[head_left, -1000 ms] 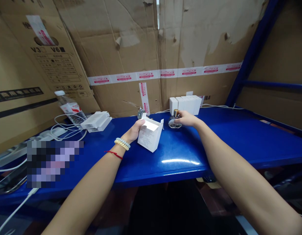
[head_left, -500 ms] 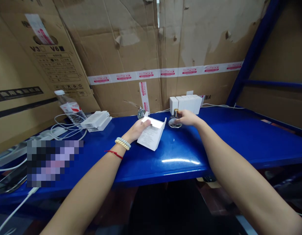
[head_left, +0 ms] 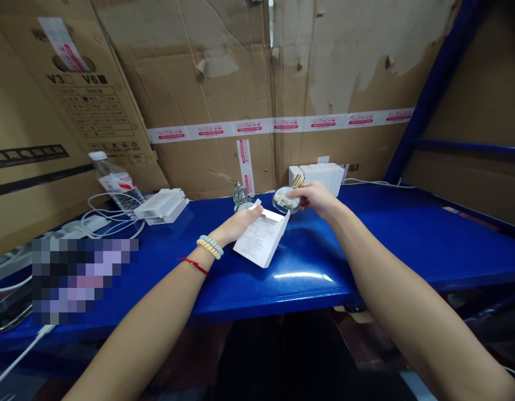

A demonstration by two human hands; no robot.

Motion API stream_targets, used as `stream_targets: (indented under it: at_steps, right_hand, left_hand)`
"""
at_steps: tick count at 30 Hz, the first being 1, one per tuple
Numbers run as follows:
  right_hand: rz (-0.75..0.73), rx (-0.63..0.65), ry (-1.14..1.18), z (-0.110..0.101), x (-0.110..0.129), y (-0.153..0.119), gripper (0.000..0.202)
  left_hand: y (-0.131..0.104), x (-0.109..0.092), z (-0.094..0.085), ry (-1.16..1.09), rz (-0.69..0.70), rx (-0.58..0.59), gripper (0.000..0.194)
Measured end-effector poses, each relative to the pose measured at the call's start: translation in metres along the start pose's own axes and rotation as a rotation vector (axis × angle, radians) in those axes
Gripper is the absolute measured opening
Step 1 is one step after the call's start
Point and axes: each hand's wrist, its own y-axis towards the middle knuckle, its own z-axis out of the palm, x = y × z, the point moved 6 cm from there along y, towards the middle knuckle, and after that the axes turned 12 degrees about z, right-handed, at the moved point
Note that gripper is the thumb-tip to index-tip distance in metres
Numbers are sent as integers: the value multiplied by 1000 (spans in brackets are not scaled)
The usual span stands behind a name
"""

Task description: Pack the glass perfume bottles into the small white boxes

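My left hand (head_left: 239,224) is closed on a white carton (head_left: 259,240) with small print on its side and its top flaps open. The thumb lies along the carton's upper edge. My right hand (head_left: 317,197) grips a round, clear perfume bottle (head_left: 286,199) with a gold cap. The bottle is tilted, its cap leaning right and its base near the open end of the carton. Another glass bottle (head_left: 240,193) stands behind my left hand, its lower part partly hidden by the carton.
Several white boxes (head_left: 330,179) stand in a row at the back of the blue table (head_left: 391,234). To the left are a white carton (head_left: 163,206), a water bottle (head_left: 117,181), and white cables (head_left: 92,223). Brown cardboard (head_left: 224,83) walls the back.
My right hand has lifted the perfume bottle and tipped it, bringing it left toward the carton. The carton in my left hand has shifted slightly down and right.
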Motion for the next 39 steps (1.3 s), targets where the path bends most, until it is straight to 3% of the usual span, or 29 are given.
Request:
stream_targets:
  at_steps: [8, 19, 30, 39]
  right_hand:
    - [46, 139, 113, 22, -6, -1, 21]
    - [96, 233, 132, 28, -11, 0, 27]
    - [122, 303, 148, 34, -13, -2, 30]
    - [82, 278, 19, 35, -10, -8, 27]
  left_hand:
    - [0, 0, 3, 62, -7, 21, 86]
    - [0, 0, 3, 154, 9, 44, 89]
    - [-2, -2, 1, 179, 50, 39, 87]
    - [-5, -5, -1, 260, 56, -6, 86]
